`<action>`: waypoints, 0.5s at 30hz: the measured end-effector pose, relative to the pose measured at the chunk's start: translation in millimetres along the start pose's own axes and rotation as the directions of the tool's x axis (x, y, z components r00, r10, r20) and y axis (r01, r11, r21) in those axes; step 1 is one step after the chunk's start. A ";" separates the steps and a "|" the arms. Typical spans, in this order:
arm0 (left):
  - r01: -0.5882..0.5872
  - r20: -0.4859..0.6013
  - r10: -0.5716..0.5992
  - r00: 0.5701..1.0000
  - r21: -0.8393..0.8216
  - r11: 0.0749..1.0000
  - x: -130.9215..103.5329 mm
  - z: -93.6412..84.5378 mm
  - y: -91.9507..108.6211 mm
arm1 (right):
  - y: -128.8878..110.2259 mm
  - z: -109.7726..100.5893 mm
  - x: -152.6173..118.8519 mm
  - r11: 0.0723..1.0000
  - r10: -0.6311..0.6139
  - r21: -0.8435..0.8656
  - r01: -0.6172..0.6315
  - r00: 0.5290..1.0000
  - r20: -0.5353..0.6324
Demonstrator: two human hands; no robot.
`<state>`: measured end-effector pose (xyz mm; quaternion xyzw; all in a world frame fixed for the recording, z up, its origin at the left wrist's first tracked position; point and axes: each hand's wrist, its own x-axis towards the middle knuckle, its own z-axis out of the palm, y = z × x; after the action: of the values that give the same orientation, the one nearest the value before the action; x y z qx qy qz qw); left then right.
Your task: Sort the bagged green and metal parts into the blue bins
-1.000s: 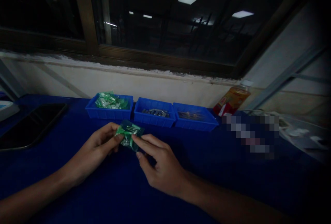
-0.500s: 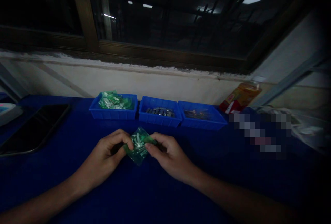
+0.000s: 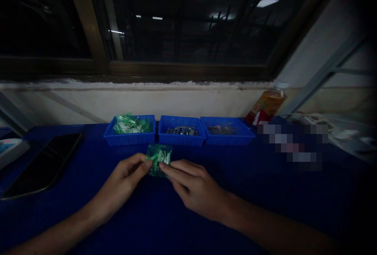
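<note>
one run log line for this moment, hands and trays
left hand: pinching green packet; right hand: touching same packet; left tray: other green packets; middle tray: grey parts; right tray: thin pieces

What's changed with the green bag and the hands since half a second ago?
The green bag has turned from corner-up to top edge roughly level. The right hand has shifted its fingers onto the bag's face; the left hand kept hold. The three blue trays and the bottle stayed put.

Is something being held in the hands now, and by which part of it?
A green plastic bag: the left hand pinches its left edge. The right hand touches its lower right; whether it grips, I cannot tell.
</note>
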<state>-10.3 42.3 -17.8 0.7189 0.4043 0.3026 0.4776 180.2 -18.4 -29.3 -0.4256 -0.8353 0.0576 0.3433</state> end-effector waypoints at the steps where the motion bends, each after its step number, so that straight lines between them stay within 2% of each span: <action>1: 0.004 -0.025 -0.005 1.000 -0.022 1.000 4.4 -5.2 1.0 | -1.1 -0.4 -0.1 1.000 -0.001 -0.021 0.002 0.999 0.043; 2: -0.010 -0.094 0.007 0.996 -0.034 0.999 9.6 -12.5 2.4 | -2.1 -1.1 0.0 0.999 0.001 -0.039 0.002 0.996 0.086; 3: -0.044 -0.211 0.036 0.977 -0.034 0.998 15.3 -21.8 3.7 | -3.2 -2.0 0.2 0.999 0.002 -0.053 0.005 0.992 0.125; 5: -0.113 -0.394 0.113 0.912 0.023 0.993 26.8 -44.3 5.4 | -4.7 -4.0 0.7 0.998 -0.003 -0.066 0.015 0.984 0.180; 7: -0.159 -0.482 0.189 0.856 0.103 0.982 36.1 -67.4 4.1 | -5.4 -5.4 0.8 0.997 -0.008 -0.068 0.023 0.977 0.213; 10: -0.097 -0.489 0.242 0.838 0.303 0.948 44.6 -93.6 -5.0 | -5.3 -5.5 0.8 0.997 0.000 -0.074 0.018 0.973 0.230; 12: -0.040 -0.425 0.242 0.872 0.431 0.901 48.8 -103.8 -13.7 | -5.1 -4.8 0.9 0.997 0.014 -0.076 0.005 0.970 0.241; 15: -0.008 -0.316 0.259 0.913 0.621 0.784 56.4 -112.4 -24.2 | -5.6 -4.4 2.0 0.996 0.044 -0.083 -0.023 0.964 0.261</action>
<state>-82.0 146.3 2.9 0.7872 0.5122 0.3254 0.1095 178.4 -21.3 -22.8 -0.4413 -0.8678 0.0861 0.2115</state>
